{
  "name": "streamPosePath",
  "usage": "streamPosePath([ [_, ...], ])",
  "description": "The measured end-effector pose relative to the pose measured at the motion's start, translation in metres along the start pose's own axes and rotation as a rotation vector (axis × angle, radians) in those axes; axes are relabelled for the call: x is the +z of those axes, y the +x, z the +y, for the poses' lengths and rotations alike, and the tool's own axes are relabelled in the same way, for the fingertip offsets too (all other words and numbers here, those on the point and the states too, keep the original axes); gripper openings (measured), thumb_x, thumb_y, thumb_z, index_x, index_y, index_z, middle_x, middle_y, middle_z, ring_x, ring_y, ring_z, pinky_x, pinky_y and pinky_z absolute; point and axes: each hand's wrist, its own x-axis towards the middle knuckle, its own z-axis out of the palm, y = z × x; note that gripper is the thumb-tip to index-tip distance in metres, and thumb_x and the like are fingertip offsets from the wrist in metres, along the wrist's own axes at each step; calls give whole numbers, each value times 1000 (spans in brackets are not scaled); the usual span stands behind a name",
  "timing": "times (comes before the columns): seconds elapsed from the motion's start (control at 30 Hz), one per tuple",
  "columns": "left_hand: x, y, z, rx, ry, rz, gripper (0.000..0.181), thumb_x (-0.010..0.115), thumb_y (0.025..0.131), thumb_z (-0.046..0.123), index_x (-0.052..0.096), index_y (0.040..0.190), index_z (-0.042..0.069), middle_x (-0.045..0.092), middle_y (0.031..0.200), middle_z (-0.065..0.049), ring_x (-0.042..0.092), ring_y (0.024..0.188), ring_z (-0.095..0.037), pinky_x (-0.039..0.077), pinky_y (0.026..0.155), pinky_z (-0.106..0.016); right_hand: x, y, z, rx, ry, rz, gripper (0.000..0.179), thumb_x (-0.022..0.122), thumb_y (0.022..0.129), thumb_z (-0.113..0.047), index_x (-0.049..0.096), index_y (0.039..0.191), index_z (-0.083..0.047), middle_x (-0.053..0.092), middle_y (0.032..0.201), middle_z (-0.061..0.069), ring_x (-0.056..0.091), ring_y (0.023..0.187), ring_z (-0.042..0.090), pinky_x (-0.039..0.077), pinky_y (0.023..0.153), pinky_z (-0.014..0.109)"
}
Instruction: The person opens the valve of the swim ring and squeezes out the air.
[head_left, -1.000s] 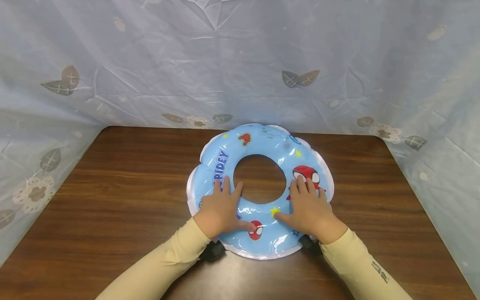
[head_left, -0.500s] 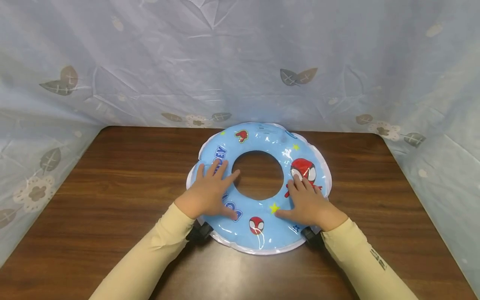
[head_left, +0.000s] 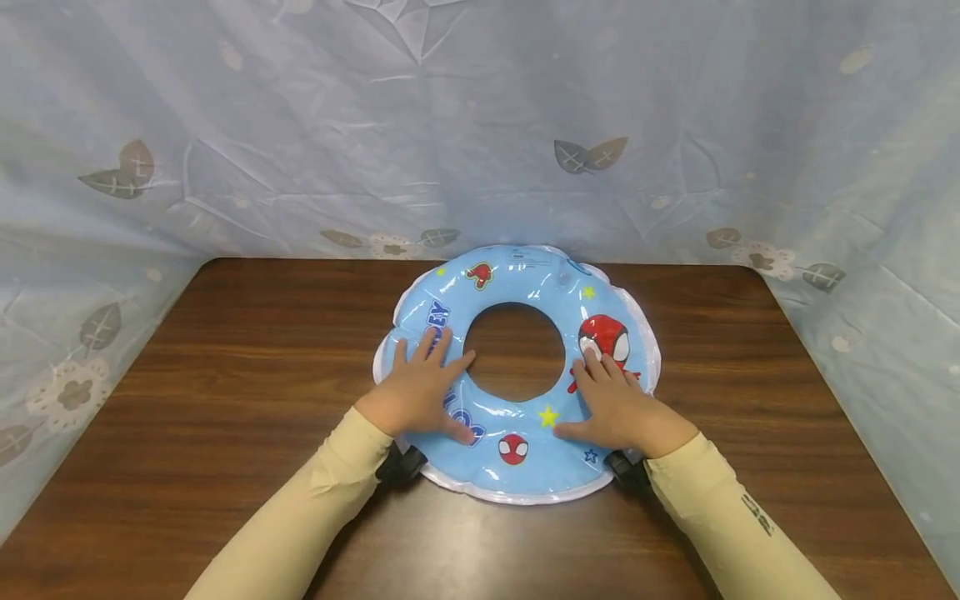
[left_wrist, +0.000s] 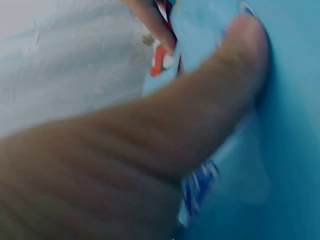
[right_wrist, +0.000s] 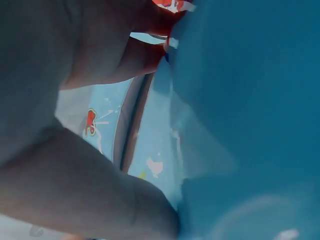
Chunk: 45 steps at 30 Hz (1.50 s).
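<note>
A light blue inflatable swim ring (head_left: 517, 475) with a pale rim lies flat on the wooden table, printed with red masked faces, yellow stars and blue lettering. My left hand (head_left: 420, 387) rests on its left side, fingers spread over the lettering, thumb toward the front. On the ring's right side, my right hand (head_left: 618, 408) lies with extended fingers just below the larger red figure. The left wrist view shows the left thumb (left_wrist: 245, 45) against the blue vinyl. Close up in the right wrist view, the right fingers (right_wrist: 145, 60) and thumb press the ring's surface.
The brown wooden table (head_left: 225, 392) extends to both sides of the ring. A pale curtain (head_left: 480, 125) with leaf and flower prints hangs behind it and along both sides; the ring's far edge reaches close to it. Dark wrist devices (head_left: 401, 464) sit under the cuffs.
The left hand has shifted left and slightly away, uncovering letters at the ring's front left. The right hand has moved slightly, and the ring sits a little differently in view.
</note>
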Motion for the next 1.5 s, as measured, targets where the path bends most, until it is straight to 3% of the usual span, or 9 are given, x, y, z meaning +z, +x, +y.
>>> streamPosePath([
  [0.17,3,5,-8,31,-49,-56,122,81,72,72,22,167,21,-2,173,-18,-10,158,-42,-3,119,-73,0,1,0,7,-19,4,107,78,85,-52,27,160,6,17,168,30,14,152,56,23,114,75],
  [0.37,2,5,-9,30,-51,-78,123,78,74,74,19,167,21,-5,173,-17,-11,158,-41,-4,119,-73,0,-1,0,8,-45,5,106,76,87,-54,26,160,6,17,168,30,15,152,55,22,113,75],
  [0.5,0,-1,-5,25,-23,-54,124,80,74,71,17,167,19,-3,173,-17,-8,158,-41,-1,120,-71,-2,-4,-3,7,-50,21,105,75,87,-54,27,160,5,18,168,29,16,152,54,20,114,76],
  [0.77,-4,-11,13,119,3,-6,110,74,82,68,23,166,21,6,174,-16,0,159,-40,2,121,-71,-6,-14,-13,-22,-80,54,81,67,97,-42,37,158,1,26,166,29,21,151,55,19,114,77],
  [1.0,0,-6,15,40,25,1,110,72,85,68,21,166,15,8,173,-19,2,159,-41,6,120,-72,-7,-13,-11,9,-108,1,70,69,97,-26,41,156,-1,33,163,27,27,149,52,25,113,75],
  [1.23,3,-5,16,14,16,-24,105,76,84,64,29,165,16,9,172,-19,1,159,-41,6,122,-68,-6,-7,-9,22,-124,-26,76,75,94,-31,42,157,-3,35,163,25,32,149,49,27,114,73],
  [1.5,3,-4,18,18,24,-9,101,77,84,62,35,162,14,13,172,-21,3,158,-43,7,122,-69,-6,-5,-8,31,-98,-24,87,83,87,-37,42,156,-2,34,163,26,31,148,50,27,113,73],
])
